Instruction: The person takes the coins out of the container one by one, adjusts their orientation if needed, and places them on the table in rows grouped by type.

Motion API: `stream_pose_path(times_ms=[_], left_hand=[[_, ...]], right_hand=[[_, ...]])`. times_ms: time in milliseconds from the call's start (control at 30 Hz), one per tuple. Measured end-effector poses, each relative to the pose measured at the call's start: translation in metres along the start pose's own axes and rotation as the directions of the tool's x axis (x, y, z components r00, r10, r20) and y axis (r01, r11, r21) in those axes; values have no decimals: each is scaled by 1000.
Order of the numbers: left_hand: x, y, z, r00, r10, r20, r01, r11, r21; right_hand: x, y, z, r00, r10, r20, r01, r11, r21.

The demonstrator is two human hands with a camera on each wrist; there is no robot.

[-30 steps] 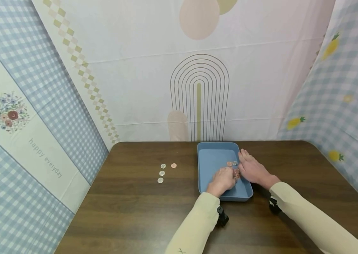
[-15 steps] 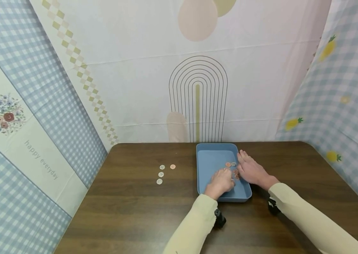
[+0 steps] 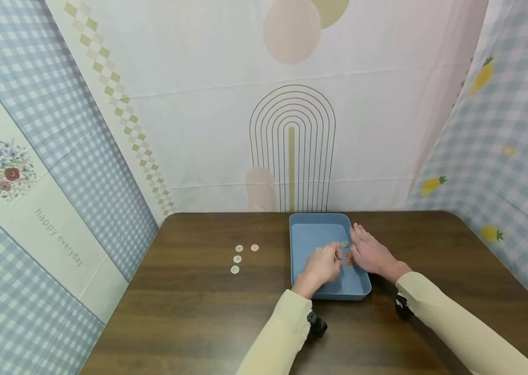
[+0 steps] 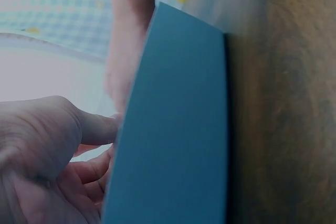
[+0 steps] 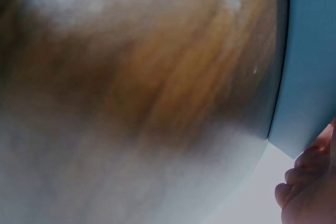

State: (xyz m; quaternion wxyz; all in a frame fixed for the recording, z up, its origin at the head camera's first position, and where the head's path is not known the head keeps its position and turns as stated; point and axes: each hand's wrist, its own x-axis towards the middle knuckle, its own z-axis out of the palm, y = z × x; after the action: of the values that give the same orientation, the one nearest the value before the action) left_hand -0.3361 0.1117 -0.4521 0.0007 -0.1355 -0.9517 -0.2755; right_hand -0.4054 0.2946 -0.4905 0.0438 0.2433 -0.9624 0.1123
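Observation:
My left hand is over the blue tray, its thumb and fingers brought together in a pinch. A coin seems to be held there, mostly hidden by the fingers. In the left wrist view the thumb meets the fingers behind the tray's side wall. Along the tray's right rim lies my right hand, fingers extended. Between the hands, copper coins lie on the tray floor, with a silver coin farther back; another coin is partly covered by the left fingertips.
On the wooden table, left of the tray, three silver coins stand in a column with one copper coin beside the top one. Patterned cloths hang behind the table and at both sides.
My left hand has drawn back a little to the left from the coins, its fingers now pinched together. A coin near its fingertips no longer shows on the tray floor. The right hand stays put.

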Motion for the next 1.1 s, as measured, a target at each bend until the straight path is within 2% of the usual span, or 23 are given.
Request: stream_pose_path(times_ms=[233,500,667,833,1100], left_hand=[[-8,1,-14,1000,-16,-15,16,1000,-19],[-19,-2,-33,998,14,-55,-14,1000,7],[-25,-3,-44,999,-18,-50,18,1000,1],[-29,-8,-52,997,-38,-66,38,999,-8],[-41,-21,-64,995,-30,-95,33,999,36]], right_hand=[[0,-2,-2,1000,11,3,-11,1000,3],[0,-3,-2,1000,19,4,-19,1000,-1],[-1,-4,-6,1000,18,12,-18,1000,-10],[-1,-6,-7,1000,18,15,-18,1000,-15],[-4,-9,-5,999,24,27,-24,1000,10]])
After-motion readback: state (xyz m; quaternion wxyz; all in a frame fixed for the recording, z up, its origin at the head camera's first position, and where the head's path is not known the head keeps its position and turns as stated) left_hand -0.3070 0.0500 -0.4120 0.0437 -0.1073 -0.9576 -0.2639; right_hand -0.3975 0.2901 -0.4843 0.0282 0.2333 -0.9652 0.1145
